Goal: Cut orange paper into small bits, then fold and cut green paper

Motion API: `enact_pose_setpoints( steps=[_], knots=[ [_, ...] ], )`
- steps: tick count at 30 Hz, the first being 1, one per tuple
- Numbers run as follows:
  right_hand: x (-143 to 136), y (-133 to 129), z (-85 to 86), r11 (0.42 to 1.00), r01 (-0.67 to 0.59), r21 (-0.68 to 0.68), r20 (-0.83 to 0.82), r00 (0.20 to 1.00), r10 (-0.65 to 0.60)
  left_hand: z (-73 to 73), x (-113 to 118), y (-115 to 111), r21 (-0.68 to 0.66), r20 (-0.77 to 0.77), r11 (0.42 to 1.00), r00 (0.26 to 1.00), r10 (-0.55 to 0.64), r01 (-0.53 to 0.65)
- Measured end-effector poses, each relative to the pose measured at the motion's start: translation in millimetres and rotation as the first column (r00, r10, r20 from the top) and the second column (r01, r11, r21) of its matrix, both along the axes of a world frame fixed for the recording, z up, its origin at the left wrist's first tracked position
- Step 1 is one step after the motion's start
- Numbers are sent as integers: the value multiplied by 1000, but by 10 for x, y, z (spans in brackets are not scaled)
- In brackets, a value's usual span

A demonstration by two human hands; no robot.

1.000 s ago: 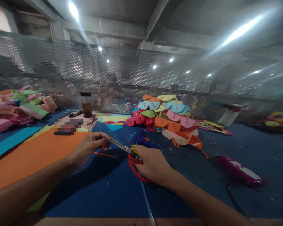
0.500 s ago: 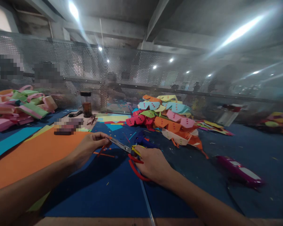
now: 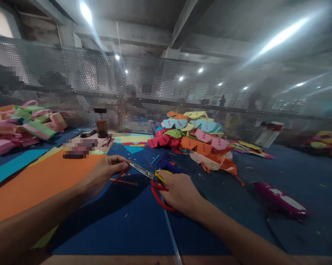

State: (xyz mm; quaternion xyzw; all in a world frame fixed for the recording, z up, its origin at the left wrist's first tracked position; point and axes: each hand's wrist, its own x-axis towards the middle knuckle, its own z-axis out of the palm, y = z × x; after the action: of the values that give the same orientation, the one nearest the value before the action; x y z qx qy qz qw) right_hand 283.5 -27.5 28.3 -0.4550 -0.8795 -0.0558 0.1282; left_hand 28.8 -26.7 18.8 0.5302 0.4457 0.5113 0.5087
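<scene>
My right hand [image 3: 182, 191] is closed around the red and yellow handles of a pair of scissors [image 3: 145, 171], whose metal blades point left. At the blade tips, my left hand [image 3: 112, 169] pinches a narrow orange paper strip [image 3: 119, 178] between thumb and fingers. Part of the strip hangs below the fingers; the rest is hidden. Behind the scissors lies a dark blue tool [image 3: 168, 164], perhaps a glue gun, partly covered by my right hand. A large orange paper sheet [image 3: 52, 180] is spread under my left forearm.
Folded colored paper pieces with red dots [image 3: 199, 138] are heaped ahead. Another paper pile [image 3: 28, 125] lies far left. A dark-lidded jar [image 3: 102, 123] stands at the back. On the right is a purple device [image 3: 281, 200] with a cord. A perforated metal screen [image 3: 143, 81] spans the table's far edge.
The scissors' blades look slightly more closed now. Both hands stay in nearly the same place.
</scene>
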Motion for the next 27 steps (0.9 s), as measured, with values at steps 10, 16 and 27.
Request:
enact_pose_setpoints(
  steps=[10,16,27],
  knots=[
    [3,0,-7,1000,-2,-15,-6,1000,2,-6,-13,4,-21,2,1000,1000,-9,9],
    [-3,7,-3,1000,18,-19,24,1000,-17,-3,-5,3,-14,6,1000,1000,-13,13],
    [6,-5,20,999,30,-40,27,999,-29,-43,-29,23,-16,-33,1000,999,-17,16]
  ],
)
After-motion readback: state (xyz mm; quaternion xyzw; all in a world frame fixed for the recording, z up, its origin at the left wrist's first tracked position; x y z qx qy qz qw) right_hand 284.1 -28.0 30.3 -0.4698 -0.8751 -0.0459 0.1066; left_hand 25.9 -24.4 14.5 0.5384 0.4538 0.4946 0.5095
